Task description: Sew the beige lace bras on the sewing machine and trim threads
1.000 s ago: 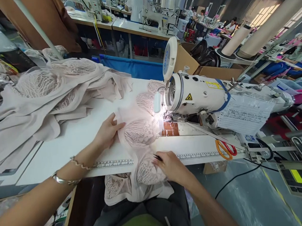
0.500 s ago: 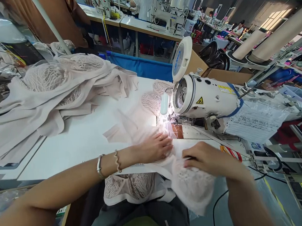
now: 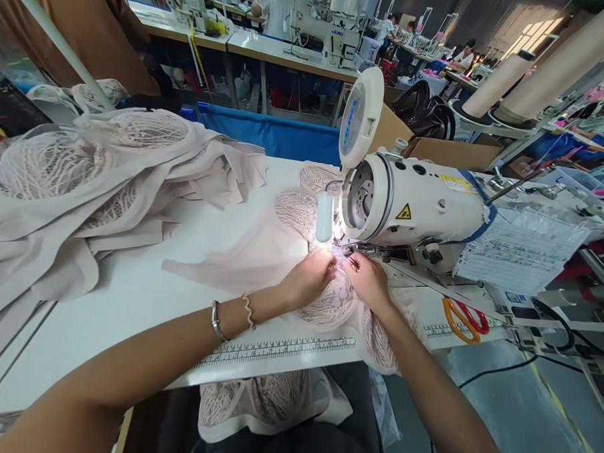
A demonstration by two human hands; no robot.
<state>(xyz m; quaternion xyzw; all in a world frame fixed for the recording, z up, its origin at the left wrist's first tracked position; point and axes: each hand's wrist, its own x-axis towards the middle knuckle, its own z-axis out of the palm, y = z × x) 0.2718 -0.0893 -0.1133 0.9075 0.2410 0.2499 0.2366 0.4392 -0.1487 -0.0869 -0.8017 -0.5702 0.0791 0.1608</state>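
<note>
A pale pink lace bra (image 3: 330, 304) lies under the lit needle area of a white sewing machine (image 3: 421, 194). My left hand (image 3: 311, 277) is closed on the bra's fabric just left of the needle area, fingers curled. Opposite it, my right hand (image 3: 370, 281) pinches the fabric close to the machine's foot. A thin dark tool shows at the right fingertips; its kind is too small to tell. More lace cups (image 3: 297, 212) lie behind the needle area. Another lace bra (image 3: 272, 401) rests on my lap, partly under the table edge.
A heap of similar bras (image 3: 129, 174) covers the table's left side. Orange-handled scissors (image 3: 460, 321) and a red-handled pair lie at the right front. A ruler strip (image 3: 287, 349) runs along the table edge. A handwritten sheet (image 3: 526, 247) hangs on the machine. Another person (image 3: 94, 42) sits beyond.
Both hands have moved up to the needle area, the right one also leftward. The lace cup that hung off the table edge under my right hand now lies mostly on the table.
</note>
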